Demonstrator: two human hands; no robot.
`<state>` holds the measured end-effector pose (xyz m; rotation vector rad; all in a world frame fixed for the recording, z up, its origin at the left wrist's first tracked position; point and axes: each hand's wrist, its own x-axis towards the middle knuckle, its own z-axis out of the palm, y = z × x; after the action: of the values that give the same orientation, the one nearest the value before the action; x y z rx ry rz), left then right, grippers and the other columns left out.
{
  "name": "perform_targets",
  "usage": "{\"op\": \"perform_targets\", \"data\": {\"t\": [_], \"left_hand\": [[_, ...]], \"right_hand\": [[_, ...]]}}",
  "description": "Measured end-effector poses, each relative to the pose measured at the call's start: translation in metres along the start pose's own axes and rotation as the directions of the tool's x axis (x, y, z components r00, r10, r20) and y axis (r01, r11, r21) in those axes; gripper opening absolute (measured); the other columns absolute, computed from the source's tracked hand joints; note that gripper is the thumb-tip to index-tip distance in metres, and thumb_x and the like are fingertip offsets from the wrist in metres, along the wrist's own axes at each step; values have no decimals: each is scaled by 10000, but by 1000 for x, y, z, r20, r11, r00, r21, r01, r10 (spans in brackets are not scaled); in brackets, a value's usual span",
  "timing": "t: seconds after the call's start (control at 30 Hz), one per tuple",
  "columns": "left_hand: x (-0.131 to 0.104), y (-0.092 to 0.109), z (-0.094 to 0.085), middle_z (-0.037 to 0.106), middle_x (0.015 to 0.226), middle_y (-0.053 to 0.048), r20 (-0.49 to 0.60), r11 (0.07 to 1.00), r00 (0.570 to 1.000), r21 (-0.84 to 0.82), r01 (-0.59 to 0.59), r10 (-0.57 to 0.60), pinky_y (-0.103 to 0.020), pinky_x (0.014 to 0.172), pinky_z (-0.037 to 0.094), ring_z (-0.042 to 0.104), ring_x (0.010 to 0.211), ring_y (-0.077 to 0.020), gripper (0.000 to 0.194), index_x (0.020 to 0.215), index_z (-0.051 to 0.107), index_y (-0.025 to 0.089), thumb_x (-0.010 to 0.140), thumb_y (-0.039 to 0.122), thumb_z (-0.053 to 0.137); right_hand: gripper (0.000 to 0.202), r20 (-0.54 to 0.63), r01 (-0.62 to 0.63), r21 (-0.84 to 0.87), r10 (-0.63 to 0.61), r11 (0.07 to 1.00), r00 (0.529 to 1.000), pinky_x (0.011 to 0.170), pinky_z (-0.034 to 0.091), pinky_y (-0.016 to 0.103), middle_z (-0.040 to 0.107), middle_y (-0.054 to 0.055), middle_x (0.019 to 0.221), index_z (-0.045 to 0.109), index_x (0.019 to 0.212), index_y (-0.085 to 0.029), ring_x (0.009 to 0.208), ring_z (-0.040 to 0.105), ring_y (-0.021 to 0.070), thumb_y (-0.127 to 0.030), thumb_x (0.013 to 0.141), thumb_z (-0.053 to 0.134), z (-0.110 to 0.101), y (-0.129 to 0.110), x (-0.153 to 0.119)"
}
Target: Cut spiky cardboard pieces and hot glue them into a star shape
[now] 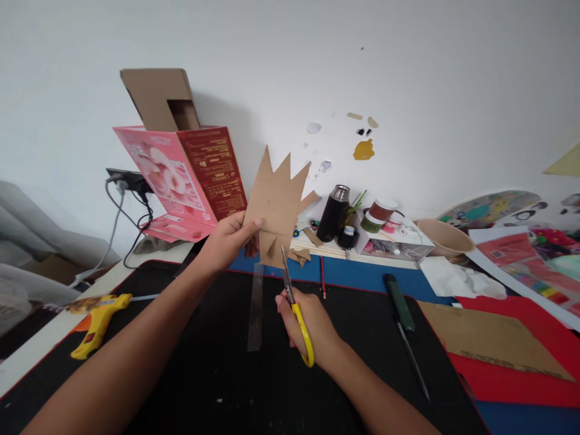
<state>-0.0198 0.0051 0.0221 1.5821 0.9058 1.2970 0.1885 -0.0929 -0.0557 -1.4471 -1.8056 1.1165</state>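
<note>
Cardboard piece is held upright above the far edge of the black mat, near the middle of that edge; its upper edge carries three pointed tips, and its lower part shows a horizontal crease and a triangular cut. The left hand grips the left edge of the piece, with the thumb flat on the near face and the fingers behind, pinching the board between them. The right hand holds the scissors by the yellow handles, with the fingers curled around them; which fingers pass through the loops cannot be told. The blades point up to the lower right part of the piece; contact with the board cannot be confirmed. A transparent strip lies on the mat, just below the piece. A red pencil crosses the far edge of the mat, to the right of the scissors. Toward the right edge of the mat lie a green-handled tool and a dark pen. A yellow glue gun rests at the left edge. A black bottle stands beyond the far edge.
</note>
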Motion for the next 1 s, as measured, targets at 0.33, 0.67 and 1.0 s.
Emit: {"op": "perform_targets", "data": {"t": [0.33, 0.67, 1.0], "left_hand": [[0, 1, 1, 633, 528, 9, -1, 1000, 1000, 4, 21, -21, -225, 449, 429, 553, 435, -111, 470, 715, 572, 199, 920, 585, 744], [-1, 6, -3, 640, 546, 13, 16, 997, 1000, 76, 22, -24, -235, 458, 442, 558, 445, -113, 465, 720, 576, 198, 928, 587, 721], [-1, 9, -4, 637, 547, 13, 38, 994, 999, 104, 21, -25, -238, 455, 431, 547, 443, -114, 464, 724, 575, 201, 932, 594, 708]], "right_hand": [[257, 60, -17, 35, 15, 999, 998, 404, 434, 201, 567, -58, 517, 607, 947, -235, 389, 608, 149, -445, 1072, 527, -4, 0, 2], [293, 100, 32, 47, -36, 998, 994, 603, 519, 235, 776, 27, 763, 665, 1002, -221, 644, 746, 180, -495, 966, 762, -15, -6, 3], [684, 201, 110, 95, -127, 989, 971, 686, 543, 288, 821, 58, 872, 656, 1257, -193, 681, 751, 208, -699, 831, 830, -25, -4, 3]]}}
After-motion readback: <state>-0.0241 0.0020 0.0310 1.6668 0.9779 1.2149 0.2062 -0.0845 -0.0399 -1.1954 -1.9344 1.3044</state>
